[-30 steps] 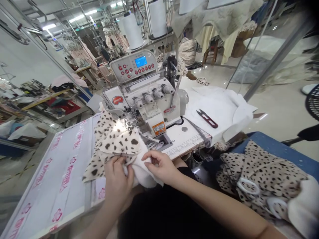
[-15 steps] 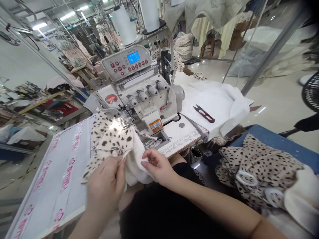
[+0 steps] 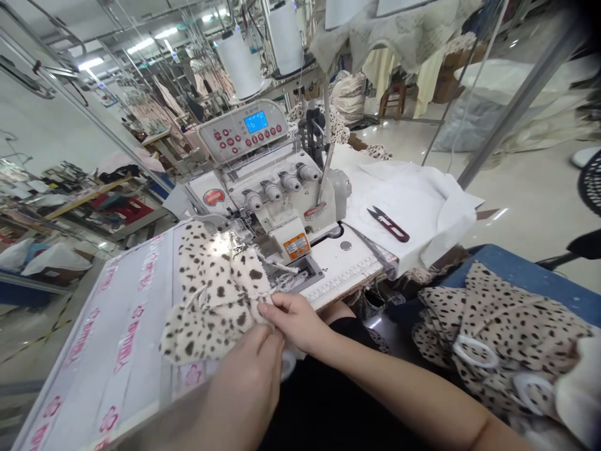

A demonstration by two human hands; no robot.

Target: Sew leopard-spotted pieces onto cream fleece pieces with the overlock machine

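Observation:
A cream fabric piece with dark spots (image 3: 211, 313) lies on the machine table, its far end beneath the lit presser foot of the overlock sewing machine (image 3: 282, 188). My right hand (image 3: 295, 322) pinches the fabric's near right edge, thumb and fingers together. Just below and left of it, my left hand (image 3: 253, 369) is closed on the same edge, its fingertips partly hidden. Beneath the hands, part of a white ring (image 3: 288, 364) shows against my dark clothing.
Thread snips (image 3: 389, 224) lie on white cloth (image 3: 422, 200) right of the machine. Spotted pieces with white rings (image 3: 516, 319) rest on a blue surface (image 3: 498, 257) at the right. Thread cones (image 3: 239, 66) stand behind the machine. A black fan (image 3: 589, 181) is at the right edge.
My left hand has moved right and down, close beside my right hand. The fabric now lies flatter with its spotted side up; the white underside seen before is hidden. The view has shifted slightly.

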